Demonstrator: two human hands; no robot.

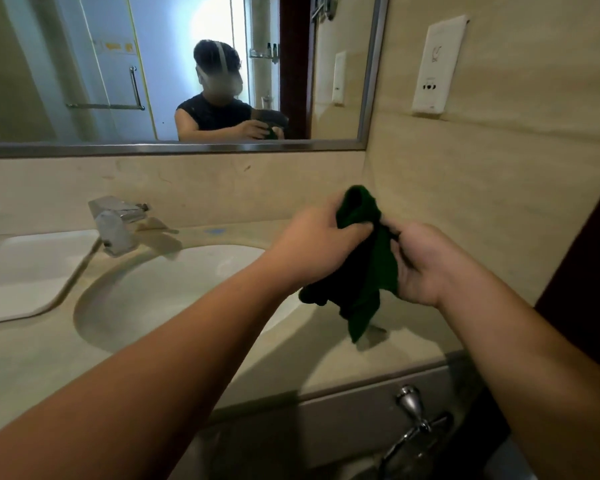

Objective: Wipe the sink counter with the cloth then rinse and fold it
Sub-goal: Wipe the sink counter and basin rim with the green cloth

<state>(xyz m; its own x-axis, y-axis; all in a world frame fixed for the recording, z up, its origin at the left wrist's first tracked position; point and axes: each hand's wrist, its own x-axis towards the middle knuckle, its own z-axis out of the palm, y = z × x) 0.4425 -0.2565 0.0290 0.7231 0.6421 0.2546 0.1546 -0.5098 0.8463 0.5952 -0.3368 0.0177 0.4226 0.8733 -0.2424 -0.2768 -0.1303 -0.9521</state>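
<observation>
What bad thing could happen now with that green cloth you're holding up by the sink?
Two things might go wrong. The green cloth is bunched up between the left hand and the right hand, so it may fold lumpy. It also hangs over the counter, not over the sink basin. I cannot tell if it is wet, but if so, drips could land on the counter.

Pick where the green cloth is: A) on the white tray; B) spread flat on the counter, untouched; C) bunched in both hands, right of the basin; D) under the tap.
C: the left hand and right hand both grip the green cloth, bunched between them to the right of the basin.
</observation>
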